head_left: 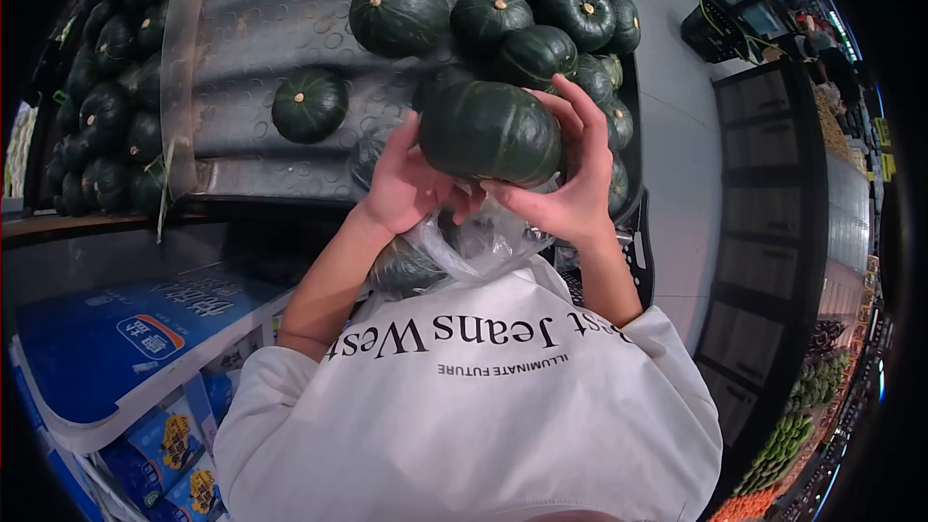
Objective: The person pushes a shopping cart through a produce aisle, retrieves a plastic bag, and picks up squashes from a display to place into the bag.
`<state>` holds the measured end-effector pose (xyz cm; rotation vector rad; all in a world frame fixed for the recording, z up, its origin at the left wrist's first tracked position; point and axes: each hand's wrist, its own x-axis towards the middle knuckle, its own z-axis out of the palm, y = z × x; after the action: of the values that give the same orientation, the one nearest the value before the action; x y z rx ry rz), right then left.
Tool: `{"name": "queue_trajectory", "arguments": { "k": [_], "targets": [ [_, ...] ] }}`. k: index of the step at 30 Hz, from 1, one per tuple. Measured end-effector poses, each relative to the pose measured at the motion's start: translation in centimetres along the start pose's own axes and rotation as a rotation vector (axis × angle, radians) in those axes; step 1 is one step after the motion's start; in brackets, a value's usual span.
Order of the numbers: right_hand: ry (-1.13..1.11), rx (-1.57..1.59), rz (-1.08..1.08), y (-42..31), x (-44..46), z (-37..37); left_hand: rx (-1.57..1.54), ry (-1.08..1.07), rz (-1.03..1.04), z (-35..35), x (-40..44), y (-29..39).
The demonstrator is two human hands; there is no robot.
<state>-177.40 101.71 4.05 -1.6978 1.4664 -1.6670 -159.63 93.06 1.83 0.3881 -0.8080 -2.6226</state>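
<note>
Between my two hands is a dark green pumpkin [491, 133], raised over the front edge of the display. My right hand [572, 169] grips its right side, thumb below and fingers along the far side. My left hand [411, 184] cups the lower left, its lower fingers partly hidden by the pumpkin. A clear plastic bag [474, 249] hangs below my hands, against the white shirt. Inside it, another green pumpkin [404, 269] shows at the left. Whether fingers also hold the bag, I cannot make out.
A pile of green pumpkins [541, 14] lies right of the grey bumpy display mat [251, 39]. One lone pumpkin [309, 104] sits on the mat. More pumpkins [116, 116] are stacked left of a clear divider. A blue promotional stand [126, 338] is at lower left; vegetable shelves line the right.
</note>
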Motion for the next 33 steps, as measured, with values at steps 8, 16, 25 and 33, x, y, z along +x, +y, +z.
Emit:
{"name": "queue_trajectory", "arguments": {
  "k": [8, 16, 25, 33],
  "targets": [
    [-0.079, -0.207, -0.056, -2.1, 0.8, -1.9, 0.114, -0.009, -0.012, -0.2, -0.2, -0.5],
    [-0.009, 0.062, 0.054, -1.3, 0.3, 0.1, -0.079, 0.036, -0.027, 1.0, -0.3, 0.2],
    [0.014, 0.066, 0.005, 0.2, -1.3, 0.1, 0.288, 0.07, 0.033, 1.0, -0.7, -0.2],
    [-0.017, -0.21, -0.227, -1.3, -0.7, -1.1, 0.628, 0.057, 0.363, 3.0, 0.2, -0.6]
  ]
}}
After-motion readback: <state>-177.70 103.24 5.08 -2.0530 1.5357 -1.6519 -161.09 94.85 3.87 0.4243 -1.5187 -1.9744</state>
